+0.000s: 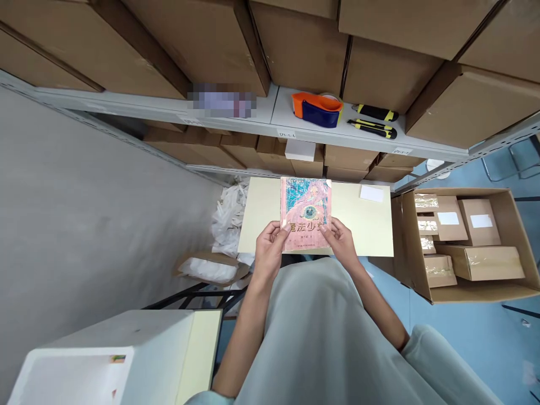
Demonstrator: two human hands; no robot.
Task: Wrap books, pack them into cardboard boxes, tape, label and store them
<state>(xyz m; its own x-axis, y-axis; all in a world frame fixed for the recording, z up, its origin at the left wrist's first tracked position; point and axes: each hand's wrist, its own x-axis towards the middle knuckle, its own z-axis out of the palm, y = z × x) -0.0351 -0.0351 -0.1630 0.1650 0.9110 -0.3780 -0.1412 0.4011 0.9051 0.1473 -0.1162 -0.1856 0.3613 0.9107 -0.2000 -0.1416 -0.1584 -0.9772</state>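
The book [306,211] is held above the bench [375,228], near the middle of its length; whether its lower side touches the bench, I cannot tell. Both hands are closed on it: the left hand [268,246] grips the lower left edge and the right hand [342,242] grips the lower right edge, each with its thumb lying on the cover. The front cover faces up to the person, and its large title reads upright for this person. The long axis of the book runs away from the body, with the top edge pointing to the shelf [278,108] and the bottom edge toward the lap. A drawn figure with pink hair fills the upper part of the cover.

To the right of the book, near the far edge of the bench, lies a white label [372,193]. The shelf stands beyond the bench and limits the space on that side; it bears boxes [301,50], an orange and blue tape dispenser [316,110] and two knives [375,112]. At the left end of the bench, white bags [230,216] are heaped beside the wall [126,214]. At the right end, a large carton [521,242] contains smaller boxes [478,222].
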